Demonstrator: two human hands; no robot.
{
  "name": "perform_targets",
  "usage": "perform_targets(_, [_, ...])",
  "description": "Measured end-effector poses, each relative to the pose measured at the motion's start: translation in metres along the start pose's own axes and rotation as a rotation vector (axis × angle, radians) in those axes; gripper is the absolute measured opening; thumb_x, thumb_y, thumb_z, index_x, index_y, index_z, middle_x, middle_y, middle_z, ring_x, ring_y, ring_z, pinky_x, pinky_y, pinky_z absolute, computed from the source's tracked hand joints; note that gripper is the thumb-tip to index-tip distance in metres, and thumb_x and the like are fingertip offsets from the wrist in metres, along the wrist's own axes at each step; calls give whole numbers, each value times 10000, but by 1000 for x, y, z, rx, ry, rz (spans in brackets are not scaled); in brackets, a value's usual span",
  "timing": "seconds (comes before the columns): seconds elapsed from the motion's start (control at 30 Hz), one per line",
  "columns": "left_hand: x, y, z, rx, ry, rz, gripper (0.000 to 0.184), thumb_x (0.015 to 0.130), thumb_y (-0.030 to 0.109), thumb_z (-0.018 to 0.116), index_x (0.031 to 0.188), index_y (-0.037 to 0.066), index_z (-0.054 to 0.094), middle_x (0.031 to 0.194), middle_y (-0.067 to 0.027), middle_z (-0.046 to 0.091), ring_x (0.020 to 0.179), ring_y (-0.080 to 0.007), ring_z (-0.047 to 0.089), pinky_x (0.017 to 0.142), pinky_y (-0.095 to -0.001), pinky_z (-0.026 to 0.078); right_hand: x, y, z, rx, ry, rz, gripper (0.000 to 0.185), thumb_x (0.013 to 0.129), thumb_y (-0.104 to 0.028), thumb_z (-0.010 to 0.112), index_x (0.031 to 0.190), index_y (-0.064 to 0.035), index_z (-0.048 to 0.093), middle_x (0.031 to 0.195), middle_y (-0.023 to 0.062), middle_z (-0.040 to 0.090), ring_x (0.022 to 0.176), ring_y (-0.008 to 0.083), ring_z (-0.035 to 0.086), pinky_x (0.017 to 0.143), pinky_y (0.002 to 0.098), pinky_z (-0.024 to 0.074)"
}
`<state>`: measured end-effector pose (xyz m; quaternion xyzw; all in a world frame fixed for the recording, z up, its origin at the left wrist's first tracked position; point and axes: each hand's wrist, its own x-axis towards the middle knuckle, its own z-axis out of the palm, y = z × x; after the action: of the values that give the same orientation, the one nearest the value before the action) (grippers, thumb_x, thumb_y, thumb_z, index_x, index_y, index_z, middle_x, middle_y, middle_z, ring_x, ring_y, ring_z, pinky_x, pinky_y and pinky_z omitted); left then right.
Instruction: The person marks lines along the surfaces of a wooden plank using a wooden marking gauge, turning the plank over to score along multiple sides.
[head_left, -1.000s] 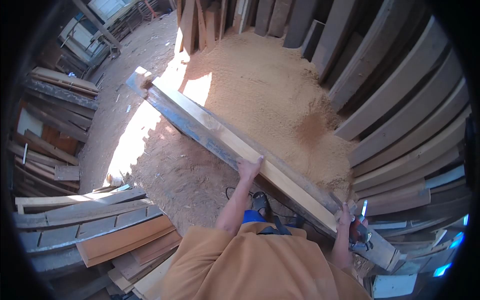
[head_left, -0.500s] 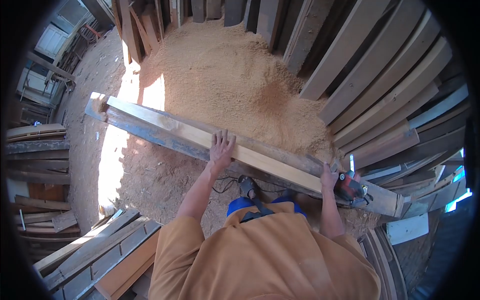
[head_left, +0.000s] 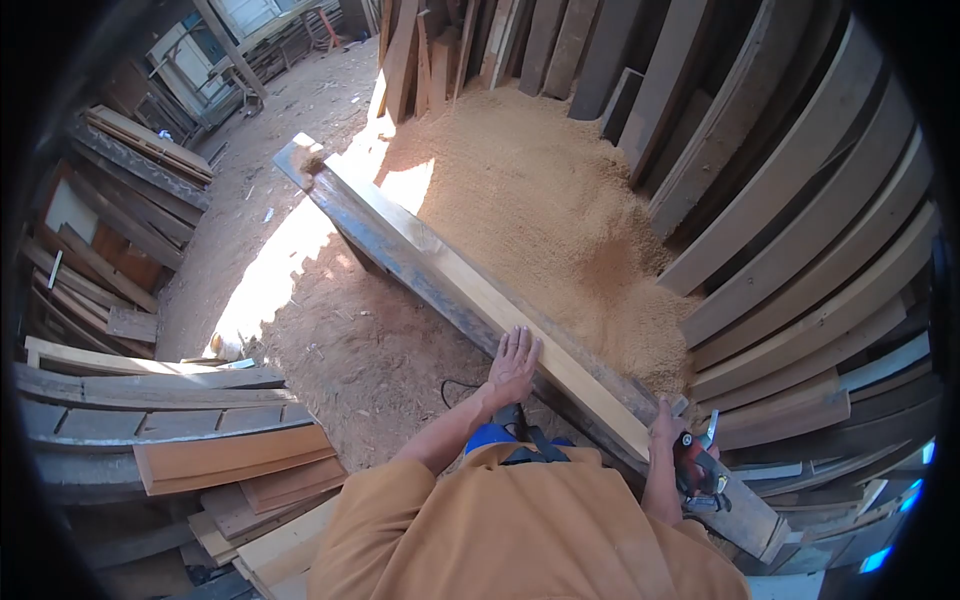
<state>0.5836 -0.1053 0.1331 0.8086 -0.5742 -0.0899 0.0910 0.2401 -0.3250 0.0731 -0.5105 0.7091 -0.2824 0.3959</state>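
A long pale wooden board [head_left: 470, 285] lies lengthwise on a worn, narrow bench [head_left: 385, 262]. My left hand [head_left: 515, 365] rests flat on the board's near half, fingers stretched out. At the board's right end, my right hand [head_left: 665, 428] is closed around the end, though its fingers are partly hidden. Just right of that hand, a red and black power tool [head_left: 700, 472], which looks like an electric planer, sits on the bench. A dark cord [head_left: 458, 383] shows below the bench near my left wrist.
Sawdust [head_left: 540, 190] is heaped on the ground beyond the bench. Upright planks [head_left: 780, 190] lean along the right and far sides. Stacked boards [head_left: 235, 450] lie at lower left, with more lumber [head_left: 130, 220] on the far left.
The view has turned, so the bench and board slant more steeply and more stacked boards show at lower left. Both hands stay on the board in about the same places.
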Motion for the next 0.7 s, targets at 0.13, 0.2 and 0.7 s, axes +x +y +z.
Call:
perform_targets(0.13, [-18,30,-17,-121,-148,-48,902,818,314,767,1559,-17,373,1603,-325,348,1531,-497,270,1258,-568,237,-16,-19,4,-5,-7,-208,535,840,-323,832,1187,51,673,1122,157,705,1010,243,663,914,389,509])
perform_targets(0.2, [-29,43,-10,-476,-158,-127,899,852,368,758,1566,-5,360,1568,-320,405,1497,-480,345,1240,-537,293,-28,-39,1,50,-282,-196,533,835,-303,836,1209,31,657,1105,145,703,997,231,664,900,384,516])
perform_targets(0.7, [-165,52,-16,-1589,331,-536,353,1051,75,558,1393,-5,591,1231,-79,696,1114,-152,665,1019,-328,527,-200,-102,75,-122,-1218,-90,597,795,-324,864,1214,34,636,1111,149,690,1004,237,683,869,388,565])
